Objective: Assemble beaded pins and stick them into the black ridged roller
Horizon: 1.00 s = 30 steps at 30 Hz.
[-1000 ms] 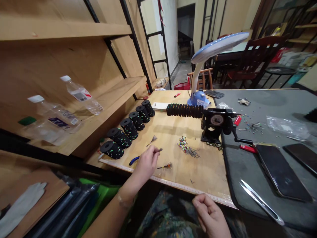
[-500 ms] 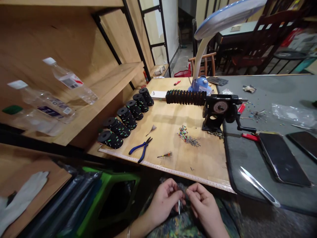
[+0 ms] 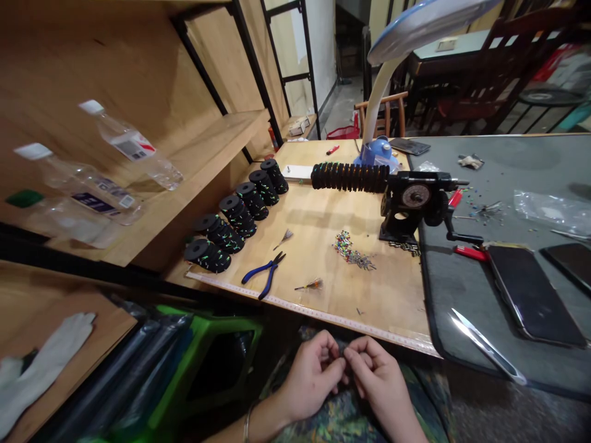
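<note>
My left hand (image 3: 310,375) and my right hand (image 3: 378,381) meet over my lap, just below the front edge of the wooden board (image 3: 323,246). Both are closed in a pinch, fingertips touching; what they hold is too small to make out. On the board in front lie blue-handled pliers (image 3: 264,272), a small tuft of wires (image 3: 310,285) and a heap of coloured pins (image 3: 353,251). Farther back a black hand-crank winder (image 3: 410,206) carries a long row of black foam spools (image 3: 349,177).
Several black spools (image 3: 235,215) line the board's left side. A blue desk lamp (image 3: 392,67) stands behind. Two phones (image 3: 533,295), thread snips (image 3: 487,354) and a red tool (image 3: 468,252) lie on the grey mat. Water bottles (image 3: 132,147) rest on the left shelf.
My left hand left the board, where the pliers now lie, and came down to my lap to join my right hand. The view tilted lower.
</note>
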Available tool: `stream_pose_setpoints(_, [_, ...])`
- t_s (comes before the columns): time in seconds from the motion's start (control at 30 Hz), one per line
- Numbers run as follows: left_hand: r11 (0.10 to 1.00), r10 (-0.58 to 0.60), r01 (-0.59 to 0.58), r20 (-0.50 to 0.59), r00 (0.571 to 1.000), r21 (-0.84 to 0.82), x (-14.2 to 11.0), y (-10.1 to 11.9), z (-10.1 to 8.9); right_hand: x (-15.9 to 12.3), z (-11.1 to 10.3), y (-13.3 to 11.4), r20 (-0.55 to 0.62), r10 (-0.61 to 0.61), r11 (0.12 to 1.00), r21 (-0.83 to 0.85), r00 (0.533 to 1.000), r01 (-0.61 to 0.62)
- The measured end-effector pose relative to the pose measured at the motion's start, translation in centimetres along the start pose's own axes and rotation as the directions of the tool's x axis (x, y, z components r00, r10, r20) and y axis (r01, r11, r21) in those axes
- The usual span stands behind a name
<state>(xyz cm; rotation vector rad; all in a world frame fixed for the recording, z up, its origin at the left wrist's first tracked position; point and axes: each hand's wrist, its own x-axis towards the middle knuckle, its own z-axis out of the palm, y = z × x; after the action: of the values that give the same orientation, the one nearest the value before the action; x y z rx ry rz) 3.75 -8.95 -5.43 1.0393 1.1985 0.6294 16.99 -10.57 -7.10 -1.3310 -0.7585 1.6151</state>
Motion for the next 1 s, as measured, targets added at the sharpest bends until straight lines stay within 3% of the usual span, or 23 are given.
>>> stream_pose_setpoints(0.23, [1.000, -0.001, 0.001, 0.001, 1.000, -0.005, -0.1, -0.4, 0.1, 0.0, -0.1, 0.2, 0.003, -0.008, 1.000, -0.027, 1.000, 0.008])
stream_pose_setpoints(0.5, [0.964, -0.032, 0.054, 0.087, 0.996, -0.262, 0.3, 0.5, -0.1, 0.0, -0.2, 0.2, -0.014, 0.010, 1.000, 0.009, 1.000, -0.010])
stream_pose_setpoints(1.0, [0.986, -0.042, 0.037, -0.029, 0.999, -0.160, 0.7, -0.2, -0.5, -0.5, -0.4, 1.6, 0.061, 0.101, 0.995, -0.033, 0.993, -0.099])
